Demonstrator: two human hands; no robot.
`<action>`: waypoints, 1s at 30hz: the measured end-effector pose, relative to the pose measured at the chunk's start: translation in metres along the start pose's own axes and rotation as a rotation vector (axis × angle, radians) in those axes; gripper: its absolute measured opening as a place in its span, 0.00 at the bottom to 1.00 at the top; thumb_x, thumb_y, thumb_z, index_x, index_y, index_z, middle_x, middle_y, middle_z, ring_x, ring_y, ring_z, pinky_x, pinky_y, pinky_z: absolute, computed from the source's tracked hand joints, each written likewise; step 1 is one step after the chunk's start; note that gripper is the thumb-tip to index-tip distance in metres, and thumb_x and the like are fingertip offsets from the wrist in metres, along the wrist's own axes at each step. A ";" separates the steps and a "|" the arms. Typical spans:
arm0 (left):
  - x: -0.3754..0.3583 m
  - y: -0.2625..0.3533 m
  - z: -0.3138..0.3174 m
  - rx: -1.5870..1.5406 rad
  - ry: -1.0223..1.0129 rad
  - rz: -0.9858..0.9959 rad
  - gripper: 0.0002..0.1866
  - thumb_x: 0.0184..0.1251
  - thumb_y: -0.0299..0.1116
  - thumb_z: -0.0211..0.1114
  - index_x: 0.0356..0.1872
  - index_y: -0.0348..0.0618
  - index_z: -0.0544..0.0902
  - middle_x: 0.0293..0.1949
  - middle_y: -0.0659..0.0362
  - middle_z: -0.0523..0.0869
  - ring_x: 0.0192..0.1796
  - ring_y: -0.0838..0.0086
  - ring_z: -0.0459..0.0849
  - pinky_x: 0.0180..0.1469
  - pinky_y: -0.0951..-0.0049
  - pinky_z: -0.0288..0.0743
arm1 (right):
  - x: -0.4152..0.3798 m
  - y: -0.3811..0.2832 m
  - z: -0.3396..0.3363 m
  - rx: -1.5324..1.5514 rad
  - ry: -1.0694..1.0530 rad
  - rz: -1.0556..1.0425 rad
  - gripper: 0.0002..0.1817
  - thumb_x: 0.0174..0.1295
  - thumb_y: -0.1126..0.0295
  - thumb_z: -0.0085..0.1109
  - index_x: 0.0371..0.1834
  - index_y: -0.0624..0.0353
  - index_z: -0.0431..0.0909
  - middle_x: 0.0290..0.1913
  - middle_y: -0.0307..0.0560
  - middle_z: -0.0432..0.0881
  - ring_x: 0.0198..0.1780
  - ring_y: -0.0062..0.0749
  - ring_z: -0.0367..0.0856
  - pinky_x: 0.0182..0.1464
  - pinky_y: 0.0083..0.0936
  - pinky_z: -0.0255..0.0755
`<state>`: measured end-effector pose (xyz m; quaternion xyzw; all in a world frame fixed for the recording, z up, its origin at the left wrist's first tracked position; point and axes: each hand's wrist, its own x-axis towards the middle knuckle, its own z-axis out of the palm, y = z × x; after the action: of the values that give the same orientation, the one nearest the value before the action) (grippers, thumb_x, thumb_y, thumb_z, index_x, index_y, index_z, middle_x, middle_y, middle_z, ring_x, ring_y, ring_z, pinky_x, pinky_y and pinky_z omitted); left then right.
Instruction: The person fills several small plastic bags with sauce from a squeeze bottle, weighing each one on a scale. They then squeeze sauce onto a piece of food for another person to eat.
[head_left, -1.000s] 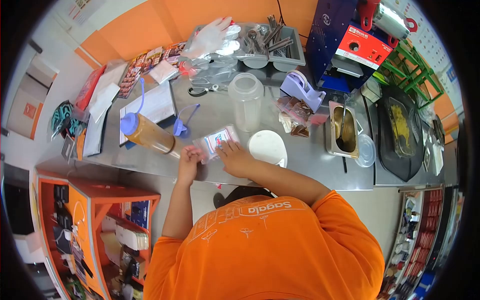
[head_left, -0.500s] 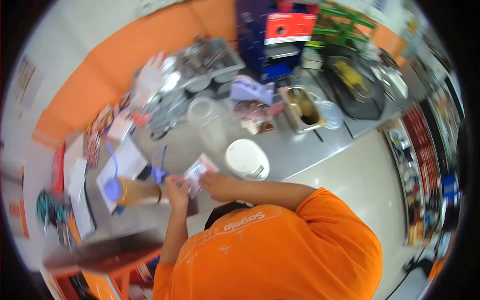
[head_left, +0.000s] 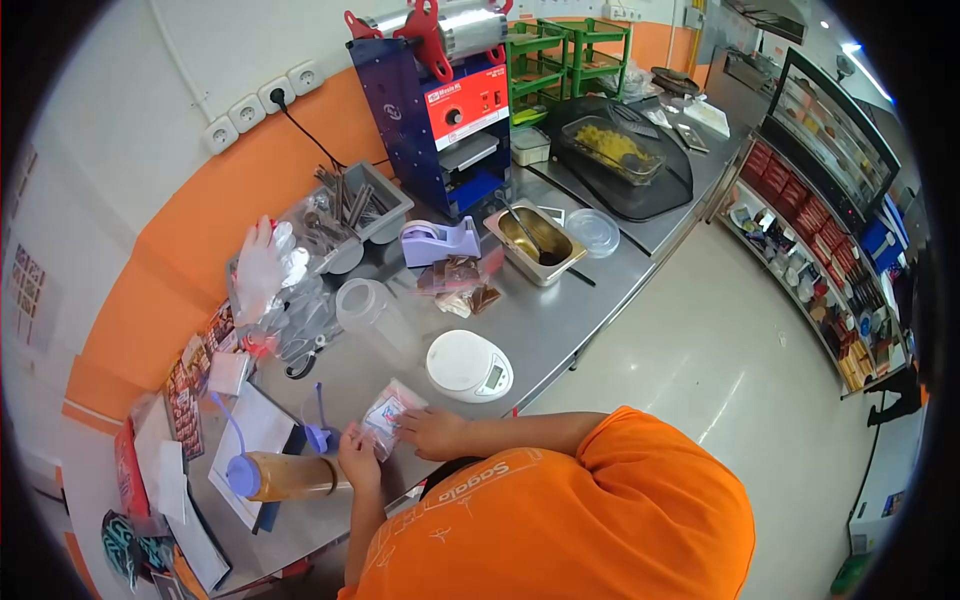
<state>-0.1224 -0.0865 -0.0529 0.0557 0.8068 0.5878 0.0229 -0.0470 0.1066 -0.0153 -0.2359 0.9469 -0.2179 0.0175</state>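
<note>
A small clear plastic packet (head_left: pixel 388 410) with a printed red and blue label is between my two hands, low over the steel table. My left hand (head_left: pixel 360 460) pinches its lower left edge. The fingers of my right hand (head_left: pixel 433 433) are closed on its right side, the thumb hidden. Left of my left hand is a bottle of brown liquid (head_left: pixel 290 477) with a purple lid. A small purple piece with a thin stem (head_left: pixel 318 438) lies close by. Just beyond my right hand sits a white kitchen scale (head_left: pixel 468 365).
Beyond the scale stand a clear plastic jug (head_left: pixel 375 315), a purple tape dispenser (head_left: pixel 440 242) and a metal container (head_left: pixel 535 245) with a utensil inside. Farther back are a blue-and-red sealing machine (head_left: pixel 440 120), grey utensil bins (head_left: pixel 380 200) and a black tray (head_left: pixel 625 160). Papers (head_left: pixel 255 440) lie left.
The view has shifted and sharpened, showing more of the back and right of the room. Both hands stay at the packet, with little change in their grip.
</note>
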 end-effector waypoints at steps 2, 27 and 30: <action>-0.006 0.007 -0.004 0.040 0.033 0.065 0.26 0.58 0.22 0.61 0.59 0.32 0.68 0.39 0.52 0.83 0.36 0.72 0.81 0.38 0.73 0.75 | 0.000 0.001 -0.001 -0.035 0.014 0.020 0.27 0.53 0.62 0.57 0.57 0.59 0.69 0.64 0.53 0.64 0.66 0.43 0.61 0.62 0.39 0.61; -0.118 0.149 -0.089 0.070 0.167 0.183 0.15 0.61 0.27 0.63 0.50 0.39 0.78 0.38 0.59 0.81 0.37 0.77 0.80 0.41 0.77 0.73 | 0.069 -0.095 -0.128 0.751 -0.425 -0.295 0.33 0.59 0.73 0.57 0.68 0.51 0.55 0.37 0.50 0.81 0.40 0.35 0.80 0.45 0.28 0.72; -0.130 0.154 -0.108 -0.053 0.064 -0.058 0.06 0.61 0.26 0.63 0.38 0.38 0.83 0.33 0.62 0.82 0.34 0.80 0.79 0.39 0.80 0.72 | 0.085 -0.114 -0.123 0.668 -0.523 -0.352 0.36 0.56 0.71 0.59 0.68 0.48 0.55 0.34 0.50 0.81 0.37 0.40 0.80 0.43 0.31 0.71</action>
<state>0.0055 -0.1576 0.1230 0.0127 0.7924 0.6097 0.0156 -0.0889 0.0277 0.1501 -0.4216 0.7340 -0.4439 0.2939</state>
